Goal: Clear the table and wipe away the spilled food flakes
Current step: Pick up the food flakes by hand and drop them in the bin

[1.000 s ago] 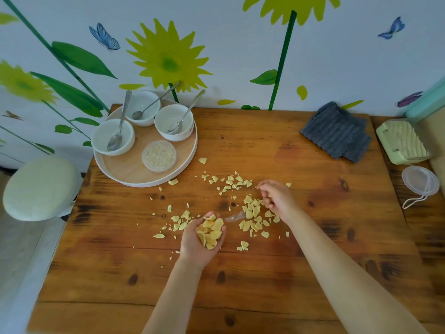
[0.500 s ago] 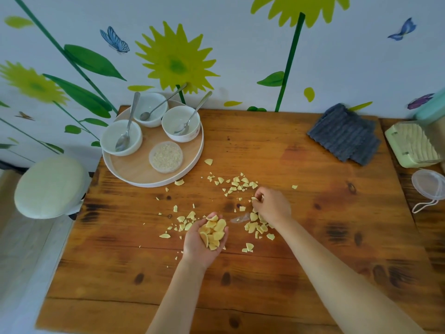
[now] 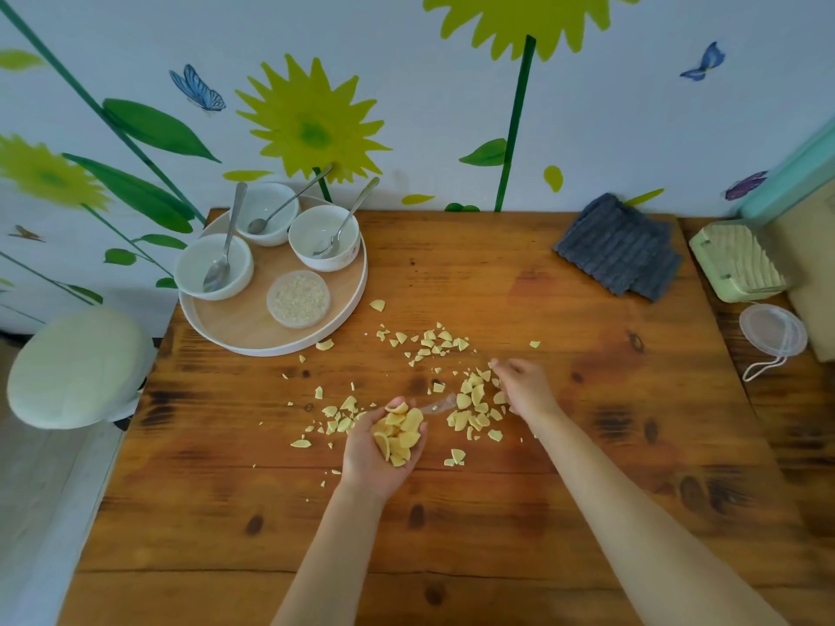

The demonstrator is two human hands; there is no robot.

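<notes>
Since a second ago the right hand has swept its flakes nearer the left hand, bunching the pile mid-worktop. Across the worktop, a round tray of bowls sits at the far left corner and a grey cloth at the far right, unused. Spilled flakes lie scattered around the middle. The left hand cups a heap, fingers curled round it; the right's fingers pinch at flakes. Overfilling that palm could spill pieces back; brittle flakes may crumble when pinched.
</notes>
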